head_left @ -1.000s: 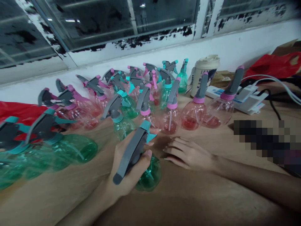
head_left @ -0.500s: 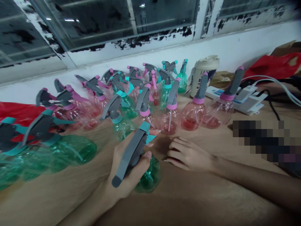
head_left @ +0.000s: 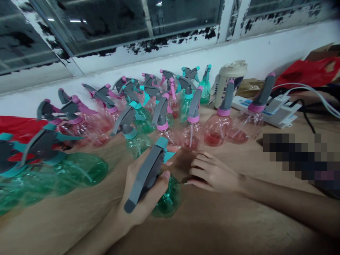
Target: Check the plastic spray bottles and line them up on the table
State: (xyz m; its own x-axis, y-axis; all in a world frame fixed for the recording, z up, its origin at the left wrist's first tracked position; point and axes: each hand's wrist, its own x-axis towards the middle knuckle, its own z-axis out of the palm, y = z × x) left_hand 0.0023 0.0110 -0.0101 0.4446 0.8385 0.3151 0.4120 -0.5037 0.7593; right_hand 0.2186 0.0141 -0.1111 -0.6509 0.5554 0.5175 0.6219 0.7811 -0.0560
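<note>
My left hand (head_left: 152, 200) is wrapped around the neck of a green spray bottle (head_left: 171, 202) with a grey and teal trigger head. The bottle stands on the brown tabletop (head_left: 212, 223), its head pointing away from me. My right hand (head_left: 209, 171) rests on the table to the right of it, palm down, holding nothing. Its fingers are loosely bent and a little apart. Just beyond my hands stand a pink spray bottle (head_left: 191, 139) and another green spray bottle (head_left: 136, 144).
Several green bottles (head_left: 87, 170) lie at the left by a red bag (head_left: 21, 124). More pink and green sprayers line the wall. A lidded coffee cup (head_left: 228, 85), a white power strip (head_left: 278, 118) with cables and a red plastic bag (head_left: 305, 74) sit at the back right.
The view has shifted very slightly. Both hands and the held spray bottle stay in essentially the same place.
</note>
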